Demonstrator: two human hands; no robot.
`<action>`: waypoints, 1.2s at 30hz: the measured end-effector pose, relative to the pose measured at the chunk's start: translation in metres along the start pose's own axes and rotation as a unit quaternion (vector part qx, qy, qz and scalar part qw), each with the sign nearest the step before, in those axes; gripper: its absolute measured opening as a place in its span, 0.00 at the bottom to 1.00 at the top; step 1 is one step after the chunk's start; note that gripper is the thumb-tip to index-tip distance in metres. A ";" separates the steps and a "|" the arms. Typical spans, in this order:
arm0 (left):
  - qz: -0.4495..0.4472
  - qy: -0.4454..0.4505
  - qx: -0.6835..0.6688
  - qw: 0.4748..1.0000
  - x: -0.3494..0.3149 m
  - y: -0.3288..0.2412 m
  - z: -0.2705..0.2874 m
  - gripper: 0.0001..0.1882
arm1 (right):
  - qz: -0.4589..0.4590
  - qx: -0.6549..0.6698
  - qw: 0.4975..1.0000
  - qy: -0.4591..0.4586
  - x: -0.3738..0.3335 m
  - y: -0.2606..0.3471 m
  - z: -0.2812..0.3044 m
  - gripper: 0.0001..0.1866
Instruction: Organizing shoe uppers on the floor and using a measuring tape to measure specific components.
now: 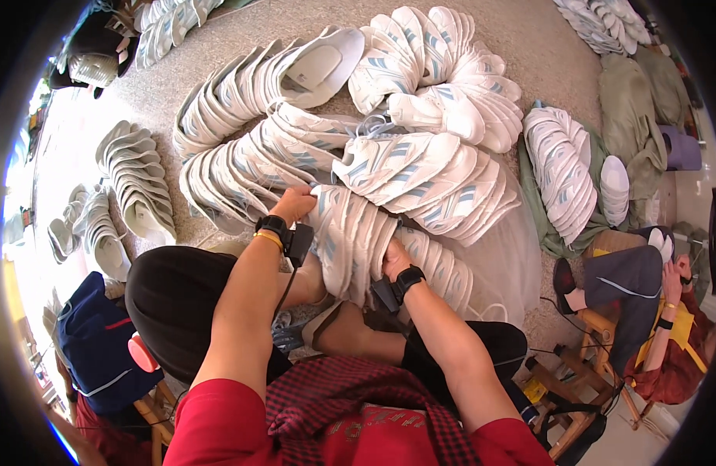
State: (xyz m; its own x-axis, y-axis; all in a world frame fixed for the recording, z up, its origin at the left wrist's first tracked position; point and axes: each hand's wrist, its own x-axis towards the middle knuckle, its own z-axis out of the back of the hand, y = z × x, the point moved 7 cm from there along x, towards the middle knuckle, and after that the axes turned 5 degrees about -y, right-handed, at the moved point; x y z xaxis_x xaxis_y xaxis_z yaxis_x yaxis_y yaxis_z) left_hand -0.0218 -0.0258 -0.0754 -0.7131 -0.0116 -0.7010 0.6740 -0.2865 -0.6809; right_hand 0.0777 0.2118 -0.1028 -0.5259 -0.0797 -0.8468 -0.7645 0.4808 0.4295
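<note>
Between my hands is a nested stack of white shoe uppers [350,233] with pale blue stripes, held low in front of my knees. My left hand [296,203] grips its upper left end, fingers closed on the edge. On the right side my right hand [394,259] is wrapped against the same stack, with some fingers hidden behind it. Just beyond lies a larger row of striped shoe uppers [424,179], its laces showing at the left end. Another row of nested uppers [265,159] lies beyond my left hand. More white uppers [439,264] lie beside my right hand.
A curved row of uppers [404,46] and a long stack [257,93] cover the far floor. Grey-edged stacks [136,182] lie at left. On the right, uppers rest on green cloth [532,210], near a seated co-worker's leg [622,283]. A wooden stool [567,380] stands lower right.
</note>
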 end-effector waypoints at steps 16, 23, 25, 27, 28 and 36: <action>-0.331 0.118 0.655 0.669 0.022 0.009 -0.046 0.06 | -0.072 -0.017 0.994 0.086 0.030 -0.032 -0.002 0.21; -0.334 0.184 0.488 0.785 0.037 0.033 -0.044 0.08 | -0.092 -0.032 0.989 0.107 0.036 -0.041 0.000 0.21; -0.290 0.173 0.450 0.826 0.045 0.037 -0.038 0.09 | -0.094 -0.032 0.989 0.114 0.038 -0.041 -0.001 0.20; -0.263 0.225 0.458 0.819 0.050 0.048 -0.041 0.14 | -0.094 -0.032 0.988 0.121 0.040 -0.043 -0.002 0.20; -0.271 0.229 0.459 0.814 0.054 0.049 -0.044 0.14 | -0.093 -0.031 0.988 0.123 0.040 -0.044 -0.003 0.20; -0.126 0.159 0.169 0.964 0.069 0.065 -0.028 0.13 | -0.060 -0.022 0.988 0.142 0.042 -0.044 -0.011 0.19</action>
State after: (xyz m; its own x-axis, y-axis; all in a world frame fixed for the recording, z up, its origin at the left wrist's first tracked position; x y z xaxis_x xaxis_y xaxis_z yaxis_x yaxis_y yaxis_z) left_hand -0.0217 -0.0187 -0.1740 -0.7145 0.3782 -0.5886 0.3470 -0.5390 -0.7675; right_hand 0.0855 0.1780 -0.1538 -0.5091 -0.3778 -0.7734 -0.8398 0.4150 0.3501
